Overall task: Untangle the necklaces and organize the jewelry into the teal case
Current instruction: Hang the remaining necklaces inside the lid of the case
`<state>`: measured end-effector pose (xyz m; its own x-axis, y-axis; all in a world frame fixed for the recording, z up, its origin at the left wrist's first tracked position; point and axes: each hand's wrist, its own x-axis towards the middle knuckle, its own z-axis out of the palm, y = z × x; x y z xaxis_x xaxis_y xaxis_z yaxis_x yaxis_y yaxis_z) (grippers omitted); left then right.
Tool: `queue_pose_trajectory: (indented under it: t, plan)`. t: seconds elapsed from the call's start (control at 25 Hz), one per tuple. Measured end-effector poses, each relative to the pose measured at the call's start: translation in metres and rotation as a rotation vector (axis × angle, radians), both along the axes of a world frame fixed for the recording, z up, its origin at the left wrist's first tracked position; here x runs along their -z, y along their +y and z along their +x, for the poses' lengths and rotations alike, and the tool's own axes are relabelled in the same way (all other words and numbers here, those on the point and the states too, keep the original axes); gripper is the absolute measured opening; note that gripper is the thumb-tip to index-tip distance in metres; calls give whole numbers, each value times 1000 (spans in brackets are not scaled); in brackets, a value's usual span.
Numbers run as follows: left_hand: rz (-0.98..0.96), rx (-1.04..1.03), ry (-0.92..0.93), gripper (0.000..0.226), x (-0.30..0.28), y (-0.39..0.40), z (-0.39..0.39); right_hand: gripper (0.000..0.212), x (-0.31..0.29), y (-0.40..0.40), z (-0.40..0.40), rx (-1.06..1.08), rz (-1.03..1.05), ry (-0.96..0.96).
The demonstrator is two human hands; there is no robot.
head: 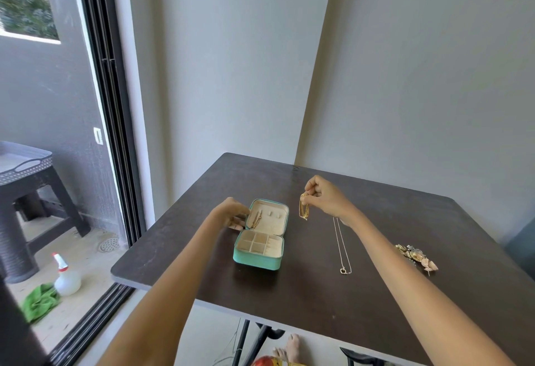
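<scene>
The teal case (pixel 256 262) lies open on the dark table (pixel 318 293), with cream compartments in its base and a gold chain (pixel 256 219) hanging inside its raised lid. My left hand (pixel 231 213) grips the lid's left edge. My right hand (pixel 325 196) is raised to the right of the case and pinches a gold necklace (pixel 303 210) that dangles in a short bunch. A thin silver necklace (pixel 342 245) with a small ring pendant lies stretched on the table under my right wrist.
A pile of gold and shell-coloured jewelry (pixel 417 256) lies near the table's right side. The table's left edge borders a sliding door track. Outside are a dark plastic stool (pixel 26 180), a spray bottle (pixel 66 276) and a green cloth (pixel 40 302).
</scene>
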<state>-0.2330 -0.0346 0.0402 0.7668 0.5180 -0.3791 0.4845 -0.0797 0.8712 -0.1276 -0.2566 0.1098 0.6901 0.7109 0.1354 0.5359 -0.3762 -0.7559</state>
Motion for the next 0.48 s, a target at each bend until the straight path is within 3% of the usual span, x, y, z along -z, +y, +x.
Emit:
queue_pose_trajectory:
  t: [0.28, 0.48]
  plan:
    - [-6, 174, 85, 35, -3, 1, -7, 22, 4, 10, -9, -54, -33, -53]
    - [-151, 125, 21, 35, -1, -3, -11, 21, 1, 8, -15, -69, -53, -98]
